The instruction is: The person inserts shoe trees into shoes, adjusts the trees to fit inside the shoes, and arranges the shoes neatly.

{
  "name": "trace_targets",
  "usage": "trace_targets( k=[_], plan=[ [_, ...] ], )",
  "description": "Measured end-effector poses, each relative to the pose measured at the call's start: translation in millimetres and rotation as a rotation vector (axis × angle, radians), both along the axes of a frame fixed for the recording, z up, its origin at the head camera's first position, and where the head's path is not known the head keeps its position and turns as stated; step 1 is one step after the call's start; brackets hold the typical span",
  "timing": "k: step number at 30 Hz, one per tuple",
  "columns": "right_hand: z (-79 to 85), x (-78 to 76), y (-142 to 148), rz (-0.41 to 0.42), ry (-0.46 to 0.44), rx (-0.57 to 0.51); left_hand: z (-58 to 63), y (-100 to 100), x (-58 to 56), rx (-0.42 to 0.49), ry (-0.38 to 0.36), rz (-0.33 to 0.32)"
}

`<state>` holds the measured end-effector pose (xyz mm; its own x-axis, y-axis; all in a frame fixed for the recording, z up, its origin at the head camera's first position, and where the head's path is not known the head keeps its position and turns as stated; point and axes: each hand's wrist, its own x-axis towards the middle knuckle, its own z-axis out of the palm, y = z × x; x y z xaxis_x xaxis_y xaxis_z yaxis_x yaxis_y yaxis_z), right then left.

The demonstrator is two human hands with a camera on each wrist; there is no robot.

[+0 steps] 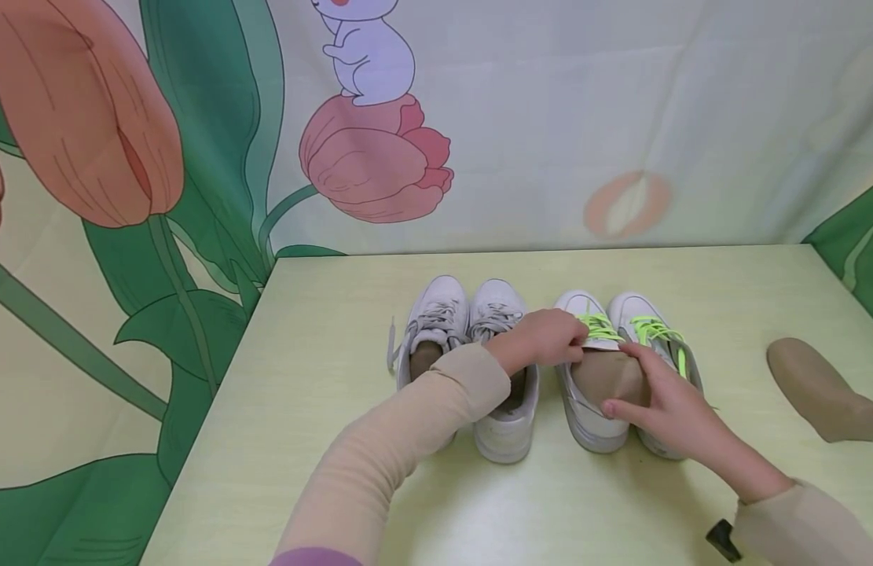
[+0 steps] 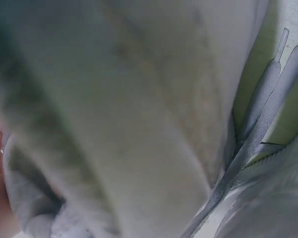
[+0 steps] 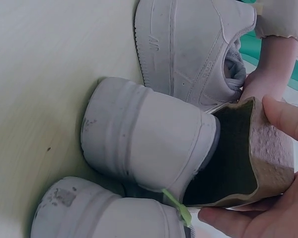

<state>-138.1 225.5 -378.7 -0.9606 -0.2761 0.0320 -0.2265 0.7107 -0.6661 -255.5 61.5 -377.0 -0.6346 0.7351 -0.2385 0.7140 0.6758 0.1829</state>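
A white sneaker [image 1: 597, 436] with neon green laces stands upright, a brown moulded shoe insert [image 1: 606, 379] partly inside its opening. My right hand [image 1: 665, 399] grips the insert near its rear end, thumb on one side and fingers on the other. In the right wrist view the insert's hollow end [image 3: 273, 161] faces the camera, above the sneaker's heel [image 3: 164, 134]. My left hand [image 1: 545, 336] pinches the sneaker's tongue, its fingers curled at the tongue's top edge. Its fingertips are partly hidden. The left wrist view is mostly filled by blurred pale fabric.
The other green-laced sneaker [image 1: 630, 308] stands close on the right. Left of them is a pair of grey-laced sneakers [image 1: 503, 442], brown inserts inside, under my left forearm. Another insert [image 1: 825, 397] lies at the table's right. A printed curtain [image 1: 521, 141] hangs behind the table.
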Motion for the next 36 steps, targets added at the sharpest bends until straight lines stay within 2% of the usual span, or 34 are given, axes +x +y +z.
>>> trace_targets(
  k=[12,22,30,36],
  plan=[
    [-4.0,-8.0,-3,-0.045,0.008,0.078,-5.9,-1,-1.4,0.017,0.003,0.001],
    [-5.5,-13.1,-6,-0.06,0.004,0.092,-7.6,-1,-1.9,0.017,-0.011,0.009],
    [-9.0,-16.6,-8,-0.081,0.026,0.098,-9.4,0,-2.1,0.018,-0.014,0.032],
    [-5.0,-19.1,-5,-0.086,0.026,0.132,-7.2,2,-1.7,0.005,-0.008,0.074]
  ],
)
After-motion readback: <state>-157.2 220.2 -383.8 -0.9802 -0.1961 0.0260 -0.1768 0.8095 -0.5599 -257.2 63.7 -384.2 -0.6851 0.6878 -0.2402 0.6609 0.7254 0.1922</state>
